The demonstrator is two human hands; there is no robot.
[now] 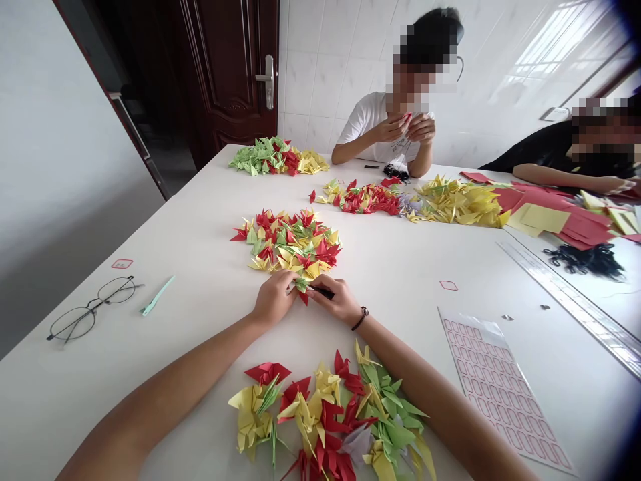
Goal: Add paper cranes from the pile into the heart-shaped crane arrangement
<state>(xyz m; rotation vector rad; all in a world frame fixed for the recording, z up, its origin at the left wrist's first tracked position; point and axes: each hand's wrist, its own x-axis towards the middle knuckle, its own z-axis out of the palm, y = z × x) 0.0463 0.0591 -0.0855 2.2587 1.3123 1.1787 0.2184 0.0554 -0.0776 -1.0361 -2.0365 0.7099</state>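
My left hand (275,296) is closed on a green folded paper crane (302,283), with a red crane tip (304,298) just below it. My right hand (339,300) is closed round a thin black tool (322,292), whose end reaches the green crane. Just beyond both hands lies a ring-like heap of red, yellow and green cranes (290,240). Between my forearms, nearer to me, spreads a loose pile of cranes (325,414).
Eyeglasses (93,308) and a mint-green tool (157,296) lie left. A label sheet (501,387) and a clear ruler (571,300) lie right. More cranes (461,202), red paper (555,210) and black cords (588,259) sit farther back. Two people (373,127) (555,150) sit across.
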